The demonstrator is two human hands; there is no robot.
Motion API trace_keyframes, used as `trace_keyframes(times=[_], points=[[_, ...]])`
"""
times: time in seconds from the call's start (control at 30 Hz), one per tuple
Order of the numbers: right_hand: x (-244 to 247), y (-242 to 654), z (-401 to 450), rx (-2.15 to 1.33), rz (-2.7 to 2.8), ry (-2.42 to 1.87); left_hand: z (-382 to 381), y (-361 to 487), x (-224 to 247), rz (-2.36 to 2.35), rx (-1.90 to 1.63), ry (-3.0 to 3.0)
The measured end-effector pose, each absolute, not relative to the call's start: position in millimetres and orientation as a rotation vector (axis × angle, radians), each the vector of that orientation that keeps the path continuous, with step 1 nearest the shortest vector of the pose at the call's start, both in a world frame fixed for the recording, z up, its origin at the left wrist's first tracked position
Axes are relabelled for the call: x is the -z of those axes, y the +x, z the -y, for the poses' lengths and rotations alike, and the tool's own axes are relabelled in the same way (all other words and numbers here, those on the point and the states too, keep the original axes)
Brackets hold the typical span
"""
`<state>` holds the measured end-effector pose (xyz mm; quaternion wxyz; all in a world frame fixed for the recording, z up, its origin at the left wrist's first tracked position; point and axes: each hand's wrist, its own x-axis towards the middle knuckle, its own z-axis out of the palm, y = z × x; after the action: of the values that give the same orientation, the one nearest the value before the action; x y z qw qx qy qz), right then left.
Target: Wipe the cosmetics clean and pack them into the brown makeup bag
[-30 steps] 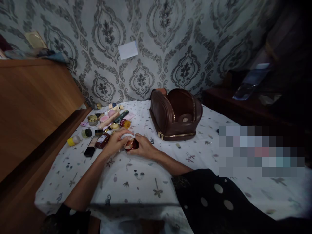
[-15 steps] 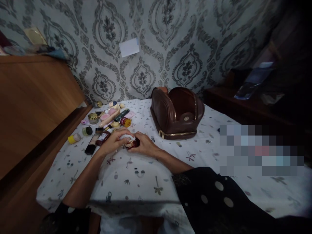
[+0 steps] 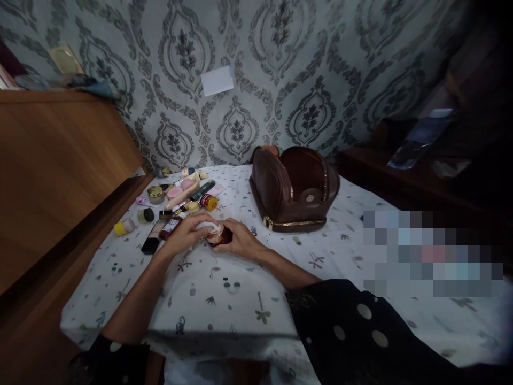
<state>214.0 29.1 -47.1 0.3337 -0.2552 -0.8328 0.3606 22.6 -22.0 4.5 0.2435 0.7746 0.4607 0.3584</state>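
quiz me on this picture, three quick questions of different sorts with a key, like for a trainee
1. True or false: the brown bag is zipped fully shut.
2. Multiple choice: what does the right hand hold together with the left hand?
a) the yellow-capped bottle
b) the dark red item
c) the dark green tube
3. Fill in the gap: the small card on the patterned wall is ____ in colour.

Key: 1 false, its top gapes open; 2 b; 3 white
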Motion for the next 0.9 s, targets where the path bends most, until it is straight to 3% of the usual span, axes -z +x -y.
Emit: trace_keyframes(times=[0.9], points=[[44, 215, -28, -0.977, 2.170, -0.671, 27, 7, 4, -1.502, -1.018, 2.060]])
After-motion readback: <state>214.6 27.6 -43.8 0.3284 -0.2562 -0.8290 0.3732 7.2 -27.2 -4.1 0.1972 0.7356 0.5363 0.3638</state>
